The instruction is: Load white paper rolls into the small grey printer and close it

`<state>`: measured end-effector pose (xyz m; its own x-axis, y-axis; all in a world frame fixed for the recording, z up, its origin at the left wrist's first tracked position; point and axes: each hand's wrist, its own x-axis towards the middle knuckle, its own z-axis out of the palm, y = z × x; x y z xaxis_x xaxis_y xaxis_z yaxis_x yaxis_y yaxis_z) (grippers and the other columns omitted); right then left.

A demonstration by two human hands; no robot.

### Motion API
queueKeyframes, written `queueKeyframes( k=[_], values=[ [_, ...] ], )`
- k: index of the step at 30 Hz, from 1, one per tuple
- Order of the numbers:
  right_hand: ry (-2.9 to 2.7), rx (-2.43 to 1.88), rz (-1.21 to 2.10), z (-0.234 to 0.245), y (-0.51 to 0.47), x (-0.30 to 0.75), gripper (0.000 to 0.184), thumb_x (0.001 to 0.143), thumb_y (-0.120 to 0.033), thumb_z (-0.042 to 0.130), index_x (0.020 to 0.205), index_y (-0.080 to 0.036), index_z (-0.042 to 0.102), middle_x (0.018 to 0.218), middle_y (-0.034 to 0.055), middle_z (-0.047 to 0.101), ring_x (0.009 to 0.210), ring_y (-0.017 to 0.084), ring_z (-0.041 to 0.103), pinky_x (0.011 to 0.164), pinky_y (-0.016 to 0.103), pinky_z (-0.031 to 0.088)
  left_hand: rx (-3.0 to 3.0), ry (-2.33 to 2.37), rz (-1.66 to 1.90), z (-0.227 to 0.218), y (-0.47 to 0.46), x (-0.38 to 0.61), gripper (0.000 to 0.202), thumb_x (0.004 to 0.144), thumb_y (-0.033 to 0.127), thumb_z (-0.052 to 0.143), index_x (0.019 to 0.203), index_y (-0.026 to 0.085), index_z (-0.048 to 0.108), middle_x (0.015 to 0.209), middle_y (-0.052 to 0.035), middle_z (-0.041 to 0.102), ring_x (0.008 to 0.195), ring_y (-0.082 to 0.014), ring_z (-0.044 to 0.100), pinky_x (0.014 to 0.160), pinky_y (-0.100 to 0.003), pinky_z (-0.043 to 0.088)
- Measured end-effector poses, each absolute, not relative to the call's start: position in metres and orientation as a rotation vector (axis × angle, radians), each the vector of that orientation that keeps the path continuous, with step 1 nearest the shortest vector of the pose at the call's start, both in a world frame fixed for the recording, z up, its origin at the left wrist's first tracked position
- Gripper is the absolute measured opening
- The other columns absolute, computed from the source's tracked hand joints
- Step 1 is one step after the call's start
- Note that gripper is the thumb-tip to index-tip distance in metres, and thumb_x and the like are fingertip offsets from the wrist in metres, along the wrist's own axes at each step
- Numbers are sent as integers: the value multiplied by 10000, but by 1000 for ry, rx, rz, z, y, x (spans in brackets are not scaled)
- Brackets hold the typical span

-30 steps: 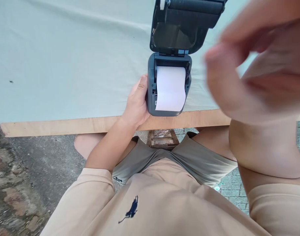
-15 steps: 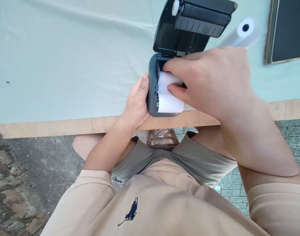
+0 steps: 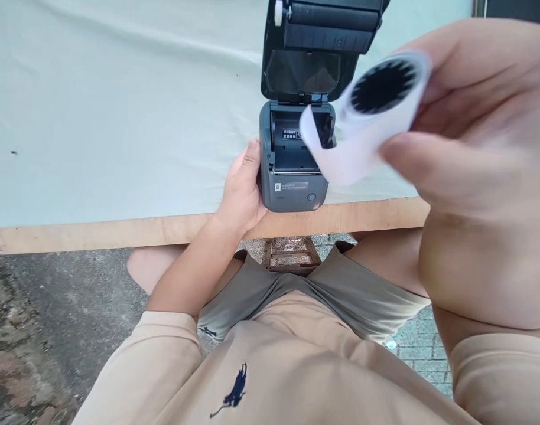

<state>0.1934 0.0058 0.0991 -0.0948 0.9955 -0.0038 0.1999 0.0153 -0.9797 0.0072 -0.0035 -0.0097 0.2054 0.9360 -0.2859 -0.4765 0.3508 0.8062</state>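
A dark grey label printer (image 3: pixel 292 198) rests near the table's front edge with its black lid (image 3: pixel 303 71) swung up, so its bare paper bay shows. My left hand (image 3: pixel 243 189) is wrapped round the printer's left side, thumb along the edge. In my right hand (image 3: pixel 465 124), raised to the right of the printer, is a roll of white label paper (image 3: pixel 363 141). The roll has a black toothed core, and its loose end curls out to the left over the bay. Motion blurs the right hand somewhat.
A pale cloth (image 3: pixel 119 118) covers the table, whose wooden edge (image 3: pixel 119 234) runs in front of my lap. At the top right a dark flat device (image 3: pixel 518 9) is partly in view. A wooden stool or frame (image 3: pixel 292 254) shows below.
My right hand has lifted the paper roll out of the printer and moved it up and to the right. The printer has shifted slightly left in view, still in my left hand.
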Motion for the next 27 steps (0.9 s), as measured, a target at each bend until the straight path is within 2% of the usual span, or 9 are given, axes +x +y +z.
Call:
queueKeyframes(
  k=[1, 4, 6, 8, 10, 14, 17, 21, 27],
  values=[
    [-1329, -1235, 1280, 92, 7, 199, 166, 592, -353, 775, 734, -302, 708, 781, 22, 602, 686, 189, 517, 551, 362, 393, 627, 870, 1074, -9, -3, 7, 408, 962, 517, 414, 1021, 213, 679, 1010, -12, 756, 1140, -239, 698, 970, -407, 595],
    [-1004, -1222, 1533, 72, 13, 216, 356, 482, -524, 805, 692, -283, 649, 638, -9, 459, 553, 128, 434, 457, 314, 332, 596, 879, 1048, -6, -3, 8, 413, 974, 494, 393, 1008, 202, 683, 1048, -36, 749, 1233, -251, 645, 1047, -426, 550],
    [-821, -1238, 1623, 65, 15, 223, 477, 395, -517, 844, 741, -266, 633, 651, -20, 444, 532, 106, 411, 399, 276, 266, 589, 900, 1049, -5, -3, 9, 435, 978, 501, 370, 1007, 196, 679, 1096, -53, 734, 1295, -261, 598, 1091, -439, 515],
    [-713, -1247, 1632, 64, 14, 225, 515, 363, -465, 855, 771, -245, 630, 676, -14, 448, 564, 112, 440, 385, 263, 240, 582, 911, 1047, -4, -3, 9, 480, 979, 528, 333, 1011, 195, 676, 1129, -62, 721, 1298, -268, 594, 1092, -457, 510],
    [-660, -1281, 1593, 65, 12, 222, 486, 387, -417, 842, 785, -242, 625, 673, -16, 438, 587, 123, 464, 394, 259, 237, 593, 883, 1046, -4, -3, 8, 470, 977, 525, 343, 1000, 197, 680, 1096, -57, 726, 1263, -263, 619, 1064, -451, 533],
    [-688, -1340, 1518, 54, 9, 217, 364, 503, -352, 813, 748, -246, 565, 634, -38, 430, 523, 90, 416, 392, 238, 221, 611, 822, 1040, -6, -2, 6, 443, 974, 505, 368, 984, 204, 692, 1038, -44, 734, 1170, -240, 672, 1000, -415, 577],
    [-771, -1342, 1433, 42, 9, 217, 326, 551, -317, 804, 711, -232, 533, 618, -38, 445, 509, 87, 423, 395, 247, 279, 597, 818, 1036, -5, -2, 6, 438, 983, 485, 352, 994, 209, 693, 1038, -35, 733, 1136, -225, 685, 989, -399, 582],
    [-865, -1345, 1346, 34, 7, 217, 259, 642, -267, 782, 753, -242, 549, 645, -38, 483, 529, 104, 499, 462, 275, 409, 566, 835, 1018, -1, -3, 7, 438, 990, 471, 339, 977, 204, 685, 998, -29, 730, 1162, -220, 670, 1010, -390, 566],
    [-925, -1368, 1297, 29, 6, 217, 325, 675, -364, 804, 892, -254, 589, 768, -26, 553, 664, 156, 631, 545, 307, 514, 571, 864, 1010, 0, -4, 8, 436, 994, 467, 328, 1020, 193, 666, 1056, -34, 729, 1206, -231, 649, 1034, -421, 553]
  ],
)
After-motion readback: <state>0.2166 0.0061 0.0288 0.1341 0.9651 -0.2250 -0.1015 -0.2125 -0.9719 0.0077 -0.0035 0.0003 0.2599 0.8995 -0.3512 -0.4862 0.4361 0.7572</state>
